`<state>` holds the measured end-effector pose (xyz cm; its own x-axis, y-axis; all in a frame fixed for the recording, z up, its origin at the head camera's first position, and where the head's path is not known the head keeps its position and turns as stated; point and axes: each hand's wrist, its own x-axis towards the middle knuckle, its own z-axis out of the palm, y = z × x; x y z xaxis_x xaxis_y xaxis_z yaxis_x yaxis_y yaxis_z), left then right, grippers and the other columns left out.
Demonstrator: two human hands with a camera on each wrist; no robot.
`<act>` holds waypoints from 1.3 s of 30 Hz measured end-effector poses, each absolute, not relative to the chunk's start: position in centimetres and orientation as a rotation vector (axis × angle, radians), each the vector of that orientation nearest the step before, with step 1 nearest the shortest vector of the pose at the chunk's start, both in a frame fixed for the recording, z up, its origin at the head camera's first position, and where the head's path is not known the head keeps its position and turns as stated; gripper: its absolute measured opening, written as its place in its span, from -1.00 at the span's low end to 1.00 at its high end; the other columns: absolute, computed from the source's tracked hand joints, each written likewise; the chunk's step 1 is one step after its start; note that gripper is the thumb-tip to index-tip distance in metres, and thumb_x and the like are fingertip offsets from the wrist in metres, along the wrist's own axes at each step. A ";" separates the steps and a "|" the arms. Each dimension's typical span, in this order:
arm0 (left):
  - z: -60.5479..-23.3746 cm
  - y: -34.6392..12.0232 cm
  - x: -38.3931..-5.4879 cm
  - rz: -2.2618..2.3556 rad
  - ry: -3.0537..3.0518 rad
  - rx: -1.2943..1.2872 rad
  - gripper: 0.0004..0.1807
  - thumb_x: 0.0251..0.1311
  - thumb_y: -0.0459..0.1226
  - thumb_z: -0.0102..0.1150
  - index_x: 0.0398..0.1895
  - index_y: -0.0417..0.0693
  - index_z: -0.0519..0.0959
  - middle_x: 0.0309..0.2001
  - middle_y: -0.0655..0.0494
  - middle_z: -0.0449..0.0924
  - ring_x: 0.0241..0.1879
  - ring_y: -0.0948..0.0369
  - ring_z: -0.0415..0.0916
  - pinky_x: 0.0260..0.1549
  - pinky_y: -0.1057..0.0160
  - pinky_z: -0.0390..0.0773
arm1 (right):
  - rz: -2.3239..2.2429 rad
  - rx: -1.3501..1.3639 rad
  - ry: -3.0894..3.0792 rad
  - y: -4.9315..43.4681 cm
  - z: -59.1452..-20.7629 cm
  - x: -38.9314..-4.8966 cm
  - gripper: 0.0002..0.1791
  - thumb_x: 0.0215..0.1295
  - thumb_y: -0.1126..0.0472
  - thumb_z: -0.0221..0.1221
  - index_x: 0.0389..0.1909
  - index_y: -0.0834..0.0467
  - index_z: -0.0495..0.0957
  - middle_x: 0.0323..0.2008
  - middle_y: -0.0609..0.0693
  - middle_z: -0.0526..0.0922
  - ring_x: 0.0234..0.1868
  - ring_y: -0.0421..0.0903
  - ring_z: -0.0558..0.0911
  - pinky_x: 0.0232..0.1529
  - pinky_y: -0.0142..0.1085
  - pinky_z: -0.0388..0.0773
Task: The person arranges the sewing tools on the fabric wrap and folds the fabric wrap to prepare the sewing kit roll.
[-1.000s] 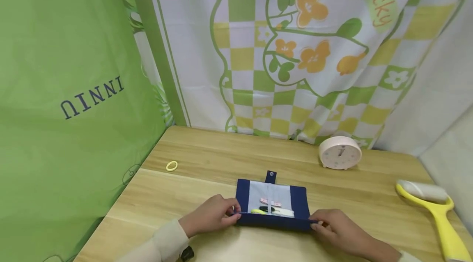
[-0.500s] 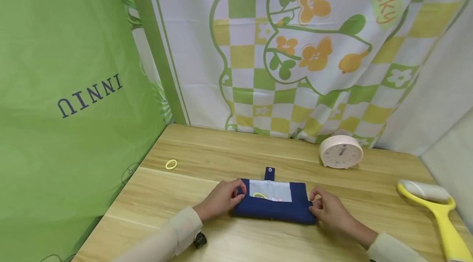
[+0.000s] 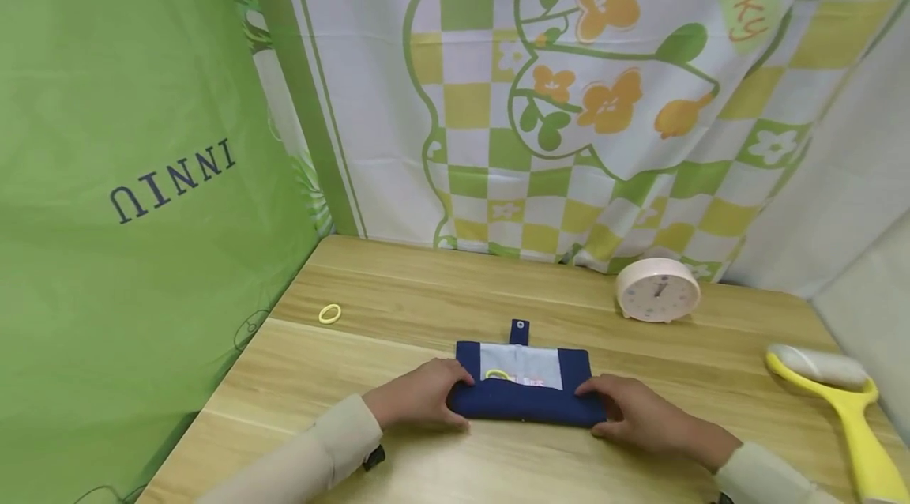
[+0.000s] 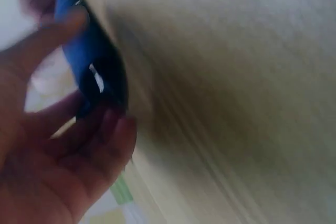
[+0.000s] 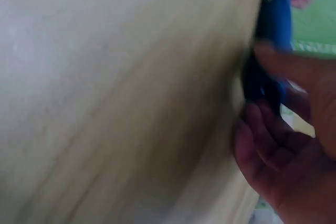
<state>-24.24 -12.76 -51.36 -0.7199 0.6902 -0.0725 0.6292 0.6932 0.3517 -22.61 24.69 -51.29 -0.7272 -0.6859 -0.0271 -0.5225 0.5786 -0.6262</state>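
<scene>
A navy fabric pouch (image 3: 528,401) lies on the table with its near part folded over the pale lining (image 3: 536,358). Beyond its far edge sticks out a strap (image 3: 520,332) with a metal snap. Part of a yellow ring (image 3: 498,371) and something pink show above the fold; the other contents are hidden. My left hand (image 3: 425,393) holds the left end of the fold, thumb at the near side. At the right end, my right hand (image 3: 636,411) grips the fold likewise. Both wrist views show fingers and thumb about the blue pouch (image 4: 86,51), somewhat blurred.
Another yellow ring (image 3: 330,322) lies at the table's left. A pale pink clock (image 3: 658,291) stands at the back right, and a yellow-handled lint roller (image 3: 849,409) lies along the right edge. Curtains (image 3: 469,101) hang behind the wooden table (image 3: 384,291).
The pouch's near edge has been folded up and away, covering most of the contents. Both hands moved away from me with it, then back nearer, now holding the folded ends.
</scene>
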 end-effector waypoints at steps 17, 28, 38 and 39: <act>-51.4 -14.0 -26.0 0.821 2.777 0.879 -0.77 0.51 -0.15 -0.01 -0.23 0.02 0.62 -0.32 0.20 0.60 -0.32 0.33 0.51 -0.26 0.32 0.56 | -1.338 -0.860 2.502 23.0 -50.8 -24.0 -0.85 0.46 0.35 0.09 -0.07 0.35 0.43 -0.45 0.04 0.67 -0.51 -0.37 0.56 -0.53 -0.36 0.56; -52.3 -12.5 -29.8 0.835 2.779 0.623 -0.85 0.34 -0.16 0.24 -0.23 0.02 0.75 -0.34 0.22 0.70 -0.38 0.37 0.47 -0.28 0.33 0.50 | -0.862 -0.440 2.764 21.8 -50.9 -26.6 -0.91 0.35 0.22 0.21 -0.32 0.15 0.60 -0.43 -0.08 0.60 -0.41 -0.22 0.44 -0.37 -0.35 0.38; -51.4 -11.8 -30.5 0.832 2.765 0.601 -0.84 0.29 -0.20 0.30 -0.15 -0.04 0.69 -0.27 0.13 0.70 -0.32 0.30 0.55 -0.24 0.30 0.56 | -0.763 -0.573 2.829 21.4 -50.1 -27.1 -0.93 0.31 0.25 0.25 -0.38 0.09 0.59 -0.49 -0.14 0.59 -0.45 -0.25 0.46 -0.41 -0.34 0.41; -51.2 -11.7 -30.5 0.845 2.767 0.616 -0.83 0.28 -0.20 0.30 -0.13 -0.05 0.68 -0.24 0.12 0.70 -0.29 0.28 0.57 -0.22 0.29 0.58 | -0.753 -0.569 2.839 21.1 -49.8 -27.4 -0.93 0.32 0.24 0.25 -0.38 0.09 0.60 -0.49 -0.13 0.59 -0.45 -0.25 0.47 -0.41 -0.34 0.41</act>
